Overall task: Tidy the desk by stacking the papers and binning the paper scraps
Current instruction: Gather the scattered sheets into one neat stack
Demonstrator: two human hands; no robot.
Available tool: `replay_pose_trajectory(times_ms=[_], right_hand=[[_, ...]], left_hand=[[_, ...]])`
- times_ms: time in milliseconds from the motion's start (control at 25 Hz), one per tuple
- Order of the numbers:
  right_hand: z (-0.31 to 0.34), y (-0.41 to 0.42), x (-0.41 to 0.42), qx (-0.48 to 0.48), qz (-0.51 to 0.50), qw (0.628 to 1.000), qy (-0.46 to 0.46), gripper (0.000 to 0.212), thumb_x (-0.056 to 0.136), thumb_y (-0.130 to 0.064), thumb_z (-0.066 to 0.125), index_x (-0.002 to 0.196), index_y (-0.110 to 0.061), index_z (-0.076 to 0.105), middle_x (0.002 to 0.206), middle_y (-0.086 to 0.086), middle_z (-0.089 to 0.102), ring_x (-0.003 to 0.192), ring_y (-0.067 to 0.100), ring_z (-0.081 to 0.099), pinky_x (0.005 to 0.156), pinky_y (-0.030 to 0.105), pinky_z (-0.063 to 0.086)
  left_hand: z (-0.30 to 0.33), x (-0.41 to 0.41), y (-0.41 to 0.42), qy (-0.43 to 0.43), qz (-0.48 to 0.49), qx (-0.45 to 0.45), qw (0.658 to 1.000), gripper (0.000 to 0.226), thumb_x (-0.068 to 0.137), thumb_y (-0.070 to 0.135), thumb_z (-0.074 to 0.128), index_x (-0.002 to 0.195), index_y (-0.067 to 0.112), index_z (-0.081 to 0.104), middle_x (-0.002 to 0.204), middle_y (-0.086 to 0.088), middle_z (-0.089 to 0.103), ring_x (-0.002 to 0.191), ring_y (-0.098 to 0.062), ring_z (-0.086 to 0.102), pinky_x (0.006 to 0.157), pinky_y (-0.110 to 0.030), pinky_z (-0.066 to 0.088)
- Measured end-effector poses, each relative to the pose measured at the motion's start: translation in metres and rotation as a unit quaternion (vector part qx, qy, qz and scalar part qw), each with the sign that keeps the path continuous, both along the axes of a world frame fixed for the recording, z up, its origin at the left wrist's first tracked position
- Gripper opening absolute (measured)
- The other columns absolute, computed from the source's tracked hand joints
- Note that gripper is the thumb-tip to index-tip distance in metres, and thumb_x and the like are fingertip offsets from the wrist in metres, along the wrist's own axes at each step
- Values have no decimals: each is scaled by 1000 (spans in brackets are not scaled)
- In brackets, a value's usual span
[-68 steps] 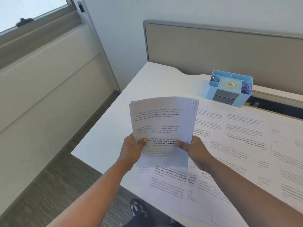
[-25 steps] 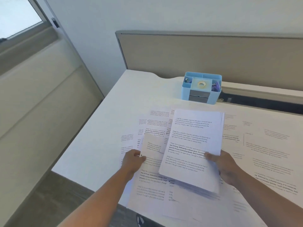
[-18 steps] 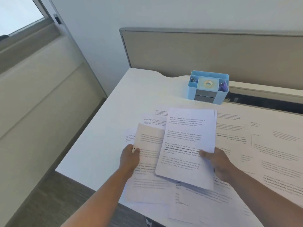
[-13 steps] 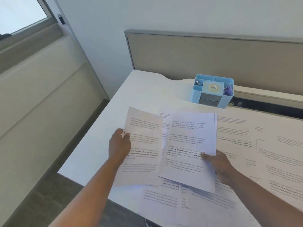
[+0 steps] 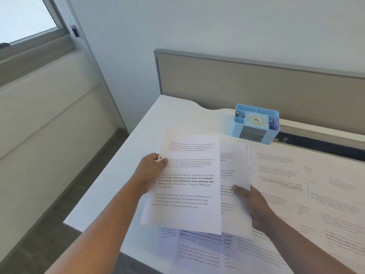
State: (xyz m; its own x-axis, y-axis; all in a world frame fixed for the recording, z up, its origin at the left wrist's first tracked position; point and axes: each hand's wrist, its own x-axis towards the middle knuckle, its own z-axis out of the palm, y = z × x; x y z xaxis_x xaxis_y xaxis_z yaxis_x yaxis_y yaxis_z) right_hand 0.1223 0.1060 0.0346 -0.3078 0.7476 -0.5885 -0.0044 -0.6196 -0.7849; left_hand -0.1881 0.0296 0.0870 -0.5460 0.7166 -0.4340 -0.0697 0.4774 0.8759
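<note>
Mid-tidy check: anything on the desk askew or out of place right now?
Yes. Printed sheets lie loose and overlapping at mismatched angles across the desk. The left hand holds one sheet over the right hand's stack, edges not aligned.

I observe my left hand (image 5: 151, 171) has lifted one loose sheet (image 5: 189, 184) off the worktop and carried it rightward, now overlapping the stack (image 5: 237, 175).
</note>
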Motion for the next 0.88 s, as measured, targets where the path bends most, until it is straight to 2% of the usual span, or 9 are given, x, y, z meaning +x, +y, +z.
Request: replay_pose_trajectory(times_ms=[120, 200, 280, 360, 480, 600, 720, 800, 880], right_hand=[[10, -6, -10, 26, 19, 999, -39, 35, 100, -48, 58, 125, -25, 66, 112, 3, 78, 100, 30, 75, 86, 51, 60], [13, -10, -14, 28, 31, 998, -57, 46, 96, -62, 52, 128, -31, 63, 118, -7, 73, 107, 24, 72, 88, 45, 59], [15, -15, -18, 7, 41, 998, -42, 62, 89, -74, 50, 138, -36, 57, 132, -12, 63, 122, 25, 64, 102, 50, 53], [13, -18, -20, -15, 58, 998, -28, 73, 80, -85, 52, 135, -37, 61, 134, -5, 67, 121, 29, 66, 104, 56, 51], [14, -21, -24, -31, 84, 996, 24, 59, 94, -68, 48, 134, -27, 63, 123, 6, 74, 113, 34, 71, 100, 59, 53], [17, -22, -26, -13, 84, 996, 37, 28, 102, -36, 57, 126, -25, 64, 103, 1, 80, 99, 33, 74, 85, 50, 58], [5, -20, -24, -5, 123, 992, 6, 33, 99, -15, 64, 132, -13, 64, 116, 9, 77, 106, 34, 73, 96, 57, 56], [-5, -14, -21, 0, 141, 990, -18, 31, 98, -11, 66, 129, -11, 66, 118, 10, 76, 108, 33, 73, 101, 57, 53], [-10, -7, -18, 8, 143, 989, -42, 30, 97, -11, 67, 126, -12, 68, 116, 10, 76, 107, 33, 73, 100, 56, 54]], left_hand=[[-33, 14, -7, -54, 14, -24, 998, 13, 103, 21, 62, 104, 8, 67, 101, -15, 78, 87, -32, 77, 80, -54, 63], [-46, 21, -10, -94, 14, -34, 995, 18, 103, 23, 61, 112, 8, 64, 104, -14, 77, 91, -34, 76, 81, -56, 62], [-52, 27, -13, -141, 10, -34, 989, 21, 104, 25, 60, 120, 11, 59, 109, -14, 76, 95, -34, 75, 78, -52, 63], [-56, 33, -16, -187, 0, -34, 982, 21, 106, 27, 57, 123, 17, 55, 114, -12, 74, 99, -33, 75, 79, -50, 63], [-63, 40, -17, -220, -17, -22, 975, 21, 106, 24, 56, 125, 15, 56, 114, -11, 76, 100, -32, 75, 81, -52, 62], [-66, 43, -17, -204, -4, -4, 979, 18, 106, 19, 56, 122, 13, 59, 109, -11, 77, 94, -31, 76, 71, -48, 63], [-65, 40, -15, -195, -7, 16, 981, 15, 105, 19, 57, 119, 15, 62, 104, -6, 79, 91, -28, 77, 69, -46, 62], [-68, 37, -15, -177, -14, 3, 984, 15, 105, 21, 59, 118, 15, 63, 105, -5, 79, 90, -25, 77, 71, -44, 62], [-76, 32, -17, -106, 0, -31, 994, 19, 103, 24, 60, 118, 13, 61, 113, -8, 75, 92, -23, 73, 77, -40, 59]])
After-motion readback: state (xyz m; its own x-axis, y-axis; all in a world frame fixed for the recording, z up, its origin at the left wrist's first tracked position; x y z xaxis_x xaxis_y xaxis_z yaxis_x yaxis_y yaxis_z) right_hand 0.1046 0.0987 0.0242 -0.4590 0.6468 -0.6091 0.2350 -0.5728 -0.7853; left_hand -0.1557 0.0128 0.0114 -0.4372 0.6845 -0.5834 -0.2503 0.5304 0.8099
